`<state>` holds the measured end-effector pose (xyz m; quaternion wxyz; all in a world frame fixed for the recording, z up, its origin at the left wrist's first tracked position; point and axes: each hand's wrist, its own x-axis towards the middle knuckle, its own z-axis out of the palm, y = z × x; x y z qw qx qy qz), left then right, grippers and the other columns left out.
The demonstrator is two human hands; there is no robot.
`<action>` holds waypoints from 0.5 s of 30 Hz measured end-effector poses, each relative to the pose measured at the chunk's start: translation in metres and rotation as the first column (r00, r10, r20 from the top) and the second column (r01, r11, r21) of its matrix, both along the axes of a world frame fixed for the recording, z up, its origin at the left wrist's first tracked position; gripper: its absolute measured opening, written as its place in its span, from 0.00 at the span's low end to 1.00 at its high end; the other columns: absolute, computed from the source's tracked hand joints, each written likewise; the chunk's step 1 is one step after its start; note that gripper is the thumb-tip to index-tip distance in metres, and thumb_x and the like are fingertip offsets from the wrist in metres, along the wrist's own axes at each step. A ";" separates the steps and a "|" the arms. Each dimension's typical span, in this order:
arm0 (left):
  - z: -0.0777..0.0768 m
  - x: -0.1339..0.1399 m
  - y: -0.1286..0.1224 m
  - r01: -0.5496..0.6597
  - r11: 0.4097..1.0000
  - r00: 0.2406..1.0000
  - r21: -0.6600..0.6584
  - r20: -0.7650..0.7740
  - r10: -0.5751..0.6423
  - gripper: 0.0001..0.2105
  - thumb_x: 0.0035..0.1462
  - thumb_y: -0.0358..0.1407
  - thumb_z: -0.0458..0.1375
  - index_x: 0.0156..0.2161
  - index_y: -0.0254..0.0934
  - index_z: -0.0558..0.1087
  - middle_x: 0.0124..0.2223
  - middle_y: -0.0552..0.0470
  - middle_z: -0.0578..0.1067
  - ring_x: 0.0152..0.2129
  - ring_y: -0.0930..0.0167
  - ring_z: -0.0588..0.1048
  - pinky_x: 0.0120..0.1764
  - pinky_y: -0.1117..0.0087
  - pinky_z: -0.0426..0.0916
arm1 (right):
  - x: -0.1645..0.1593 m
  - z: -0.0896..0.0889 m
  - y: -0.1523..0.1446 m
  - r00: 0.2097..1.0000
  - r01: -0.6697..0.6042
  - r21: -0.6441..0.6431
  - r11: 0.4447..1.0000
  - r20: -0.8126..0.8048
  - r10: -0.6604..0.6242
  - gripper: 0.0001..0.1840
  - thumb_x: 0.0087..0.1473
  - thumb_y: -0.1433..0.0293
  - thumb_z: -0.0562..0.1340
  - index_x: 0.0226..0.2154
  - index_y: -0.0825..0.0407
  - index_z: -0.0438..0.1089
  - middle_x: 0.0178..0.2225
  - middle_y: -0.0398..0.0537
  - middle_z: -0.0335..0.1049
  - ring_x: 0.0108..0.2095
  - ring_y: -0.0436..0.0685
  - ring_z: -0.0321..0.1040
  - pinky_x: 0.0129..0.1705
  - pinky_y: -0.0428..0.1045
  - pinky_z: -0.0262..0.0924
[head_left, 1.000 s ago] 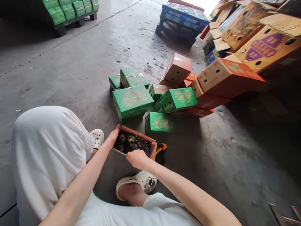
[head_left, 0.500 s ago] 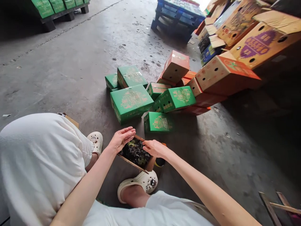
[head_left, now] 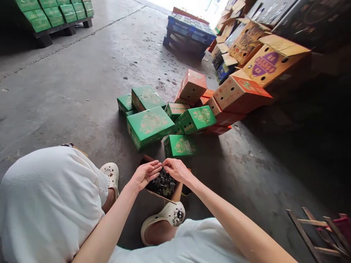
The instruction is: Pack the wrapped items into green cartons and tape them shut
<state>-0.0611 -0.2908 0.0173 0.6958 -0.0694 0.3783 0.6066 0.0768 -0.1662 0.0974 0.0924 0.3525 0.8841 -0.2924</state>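
In the head view, an open cardboard box sits on the floor between my feet. Black, shiny, crinkled plastic fills it, and what that covers is hidden. Over the left part of the box is my left hand, palm turned up, fingers stretched out, with nothing visible in it. My right hand hovers above the box's far side, thumb and fingertips drawn together in a pinch. Whether anything small is between those fingertips cannot be made out. The two hands' fingertips are close together.
Green cartons lie just beyond the box, with orange cartons behind them to the right. A blue pallet stands farther back. Stacked green boxes are at far left, a wooden frame at lower right.
My right hand has moved left, away from the box's right edge, to near my left fingertips. My left hand has shifted slightly right and down. The view has tilted up.
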 end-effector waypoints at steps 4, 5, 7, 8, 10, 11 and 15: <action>0.005 -0.001 -0.005 0.002 1.000 1.000 -0.012 0.009 -0.002 0.29 0.54 0.23 0.58 0.63 0.33 0.69 0.62 0.35 0.75 0.53 0.60 0.80 0.51 0.62 0.76 | -0.006 -0.002 -0.013 1.000 0.030 0.008 1.000 0.000 -0.030 0.13 0.61 0.76 0.58 0.40 0.52 0.80 0.36 0.47 0.80 0.36 0.54 0.73 0.38 0.45 0.60; 0.007 -0.001 -0.006 0.004 1.000 1.000 -0.013 0.001 -0.004 0.31 0.54 0.24 0.57 0.65 0.34 0.67 0.64 0.36 0.74 0.52 0.61 0.81 0.51 0.62 0.76 | -0.007 -0.002 -0.016 1.000 0.024 0.012 1.000 -0.003 -0.024 0.13 0.61 0.75 0.58 0.40 0.53 0.80 0.36 0.47 0.79 0.36 0.54 0.73 0.38 0.45 0.60; 0.012 -0.001 -0.009 0.013 1.000 1.000 -0.014 -0.026 -0.014 0.35 0.54 0.24 0.56 0.68 0.35 0.63 0.66 0.37 0.71 0.48 0.62 0.82 0.51 0.62 0.76 | -0.007 0.000 -0.023 1.000 -0.009 0.032 0.999 -0.005 0.009 0.13 0.62 0.75 0.59 0.40 0.53 0.80 0.36 0.48 0.79 0.37 0.54 0.73 0.39 0.45 0.60; 0.015 -0.001 -0.011 0.026 1.000 0.999 -0.014 -0.040 -0.027 0.36 0.54 0.24 0.56 0.70 0.36 0.61 0.67 0.38 0.70 0.47 0.63 0.83 0.52 0.62 0.76 | -0.006 0.001 -0.026 1.000 -0.031 0.050 0.998 0.000 0.031 0.13 0.62 0.76 0.59 0.40 0.53 0.80 0.37 0.48 0.78 0.37 0.54 0.73 0.40 0.45 0.60; 0.020 -0.001 -0.014 0.057 0.998 0.996 -0.010 -0.068 -0.057 0.39 0.54 0.25 0.56 0.72 0.38 0.58 0.69 0.39 0.67 0.45 0.63 0.83 0.52 0.62 0.75 | -0.003 0.001 -0.034 0.997 -0.075 0.097 0.992 0.030 0.073 0.12 0.63 0.76 0.59 0.40 0.53 0.80 0.38 0.49 0.77 0.37 0.53 0.72 0.40 0.45 0.60; 0.022 -0.001 -0.016 0.072 0.997 0.994 -0.004 -0.082 -0.072 0.40 0.54 0.25 0.56 0.73 0.40 0.56 0.70 0.40 0.66 0.45 0.63 0.83 0.52 0.63 0.75 | -0.001 0.000 -0.038 0.995 -0.092 0.124 0.988 0.052 0.087 0.12 0.64 0.75 0.59 0.41 0.54 0.79 0.38 0.50 0.76 0.38 0.54 0.72 0.41 0.45 0.60; 0.023 0.003 -0.021 0.104 0.994 0.978 0.029 -0.185 -0.097 0.42 0.53 0.27 0.58 0.74 0.45 0.56 0.70 0.43 0.66 0.44 0.65 0.84 0.54 0.63 0.74 | 0.006 -0.004 -0.053 0.986 -0.143 0.225 0.964 0.120 0.118 0.12 0.69 0.74 0.56 0.43 0.55 0.76 0.40 0.51 0.76 0.41 0.54 0.72 0.43 0.46 0.59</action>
